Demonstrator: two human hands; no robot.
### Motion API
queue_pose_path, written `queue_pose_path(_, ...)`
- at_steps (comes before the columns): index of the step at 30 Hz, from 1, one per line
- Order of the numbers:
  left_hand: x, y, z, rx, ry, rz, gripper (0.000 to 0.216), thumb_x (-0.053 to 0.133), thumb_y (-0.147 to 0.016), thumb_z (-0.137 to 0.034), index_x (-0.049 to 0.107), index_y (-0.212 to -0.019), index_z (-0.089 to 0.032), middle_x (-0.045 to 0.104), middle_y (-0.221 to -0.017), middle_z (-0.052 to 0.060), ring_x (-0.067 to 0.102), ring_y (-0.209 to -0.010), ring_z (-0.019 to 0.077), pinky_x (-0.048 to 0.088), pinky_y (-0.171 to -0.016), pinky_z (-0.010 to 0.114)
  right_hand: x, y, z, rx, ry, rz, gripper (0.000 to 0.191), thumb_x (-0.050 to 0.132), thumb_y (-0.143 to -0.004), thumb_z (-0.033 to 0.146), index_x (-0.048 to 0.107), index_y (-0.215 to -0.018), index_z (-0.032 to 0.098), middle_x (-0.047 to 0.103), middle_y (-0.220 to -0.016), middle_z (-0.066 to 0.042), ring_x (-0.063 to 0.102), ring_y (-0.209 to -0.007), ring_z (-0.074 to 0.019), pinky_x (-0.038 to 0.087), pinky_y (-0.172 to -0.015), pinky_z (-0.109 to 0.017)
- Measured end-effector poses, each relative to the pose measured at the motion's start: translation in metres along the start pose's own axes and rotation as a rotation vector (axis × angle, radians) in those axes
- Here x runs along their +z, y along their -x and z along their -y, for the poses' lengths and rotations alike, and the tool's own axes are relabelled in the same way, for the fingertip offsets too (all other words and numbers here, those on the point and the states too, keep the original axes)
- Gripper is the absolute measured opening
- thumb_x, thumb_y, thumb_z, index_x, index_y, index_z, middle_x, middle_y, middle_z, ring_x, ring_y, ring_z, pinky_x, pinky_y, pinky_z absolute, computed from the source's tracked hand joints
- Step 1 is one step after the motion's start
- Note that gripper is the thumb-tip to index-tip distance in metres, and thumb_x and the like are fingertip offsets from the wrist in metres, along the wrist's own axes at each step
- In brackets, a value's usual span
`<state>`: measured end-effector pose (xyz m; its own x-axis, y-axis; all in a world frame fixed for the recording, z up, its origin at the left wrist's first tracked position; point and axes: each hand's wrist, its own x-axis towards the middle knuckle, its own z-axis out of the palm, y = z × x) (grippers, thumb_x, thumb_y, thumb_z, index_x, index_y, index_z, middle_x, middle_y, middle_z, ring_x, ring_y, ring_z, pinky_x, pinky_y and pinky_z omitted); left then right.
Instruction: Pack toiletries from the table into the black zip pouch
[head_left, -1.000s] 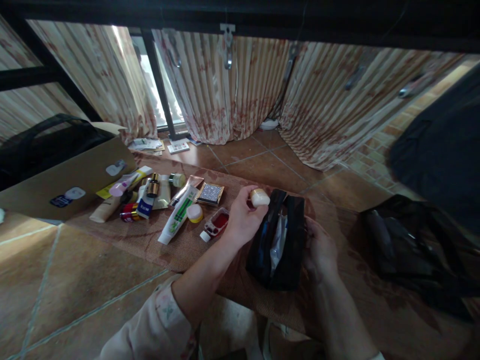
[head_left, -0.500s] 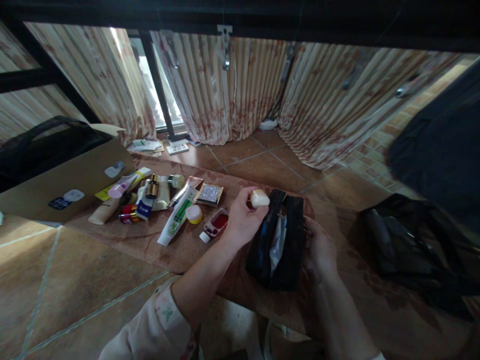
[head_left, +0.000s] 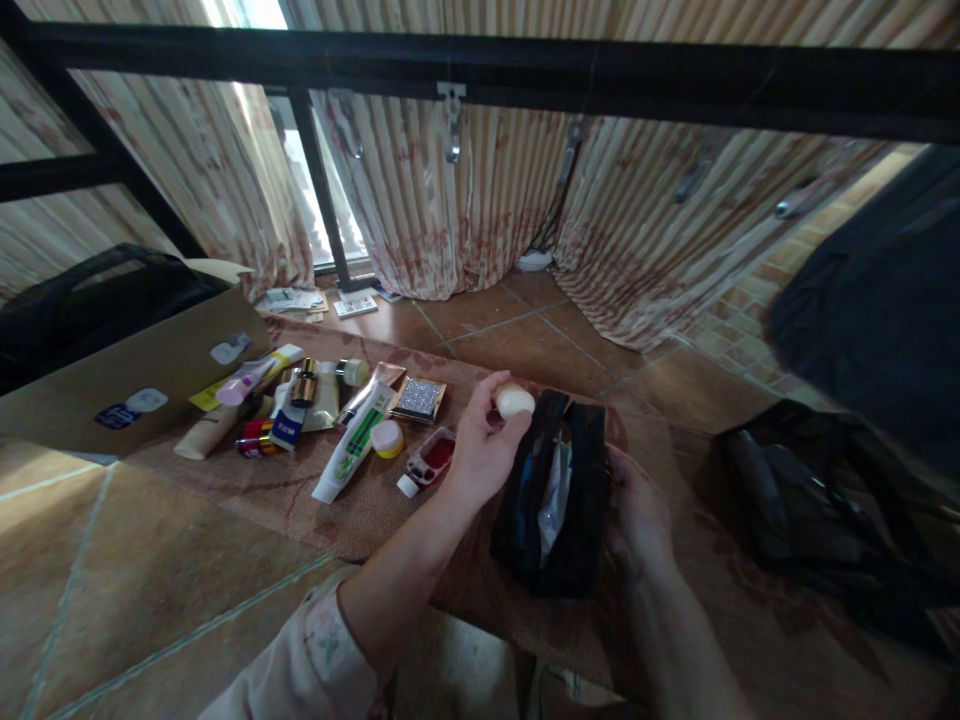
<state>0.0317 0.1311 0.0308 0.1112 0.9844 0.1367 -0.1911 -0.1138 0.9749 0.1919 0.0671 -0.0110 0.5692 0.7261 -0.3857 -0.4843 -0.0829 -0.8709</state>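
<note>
Between the thumb and fingers of my left hand (head_left: 487,435) is a small jar with a rounded white end (head_left: 515,402) and a tan part behind it. It is just left of the upper edge of a black zip pouch (head_left: 585,500). The pouch's top gapes open, and a crinkled clear plastic packet (head_left: 553,500) shows inside. My right hand (head_left: 637,505) is closed against the pouch's right side; its fingertips are partly hidden. Left of my left hand lie a bottle with red liquid (head_left: 439,455), a yellow jar with a white lid (head_left: 387,439) and a glittery compact (head_left: 420,398).
A white-and-green tube (head_left: 352,445) and several other cosmetics lie on the brown cloth (head_left: 292,500). At far left stands a cardboard box (head_left: 60,420) with a black bag (head_left: 112,300) in it. Another black bag (head_left: 810,500) sits at right. Curtains (head_left: 480,200) hang behind a dark bar (head_left: 525,70).
The camera view has tilted up slightly. My left hand has turned the small jar a little, showing more of its round white end. My right hand stays at the pouch's side.
</note>
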Motion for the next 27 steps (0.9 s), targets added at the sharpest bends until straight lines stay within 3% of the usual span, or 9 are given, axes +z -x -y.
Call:
queue_pose_path(6,0.000,0.000,-0.009,-0.174,0.239,-0.038,0.040,0.061,-0.081,-0.031,0.059,-0.120,-0.023,0.063,-0.102,0.003,0.061,-0.071,0.0093,0.053,-0.069,0.024,-0.002,-0.002,-0.003,-0.014,0.008,-0.023,0.030,0.076,-0.063,0.034,0.071,-0.087,0.018,0.073,-0.079,-0.002,0.065,-0.063,-0.0156,0.050,-0.054,-0.025)
queue_pose_path(10,-0.002,0.001,-0.013,-0.281,0.381,0.011,0.045,0.066,-0.073,-0.024,0.059,-0.117,-0.021,0.063,-0.094,0.001,0.060,-0.069,0.0085,0.051,-0.070,0.024,-0.001,-0.001,-0.004,-0.015,0.006,-0.041,0.029,0.075,-0.062,0.032,0.071,-0.087,0.018,0.073,-0.080,-0.001,0.065,-0.063,-0.0143,0.049,-0.053,-0.023)
queue_pose_path(15,-0.001,0.000,-0.009,-0.181,0.316,0.042,0.058,0.070,-0.060,-0.012,0.059,-0.116,-0.022,0.064,-0.097,0.000,0.060,-0.084,0.0118,0.049,-0.078,0.024,0.001,0.001,-0.002,-0.001,0.007,-0.041,0.028,0.076,-0.063,0.032,0.071,-0.086,0.018,0.073,-0.080,-0.001,0.065,-0.063,-0.0139,0.048,-0.053,-0.023)
queue_pose_path(21,0.001,0.000,-0.004,-0.084,0.180,0.050,0.054,0.069,-0.065,-0.016,0.058,-0.118,-0.022,0.065,-0.099,0.001,0.061,-0.090,0.0146,0.049,-0.080,0.026,-0.001,-0.001,-0.003,-0.034,0.052,-0.002,0.028,0.075,-0.065,0.037,0.072,-0.086,0.018,0.072,-0.072,-0.002,0.065,-0.061,-0.0172,0.049,-0.051,-0.026)
queue_pose_path(27,0.000,-0.001,-0.004,-0.054,0.194,0.044,0.048,0.073,-0.066,-0.018,0.061,-0.112,-0.020,0.067,-0.099,0.001,0.061,-0.090,0.0140,0.048,-0.084,0.026,-0.002,-0.001,-0.003,-0.033,0.060,-0.016,0.031,0.075,-0.065,0.037,0.073,-0.089,0.018,0.073,-0.072,-0.002,0.065,-0.059,-0.0175,0.048,-0.049,-0.026)
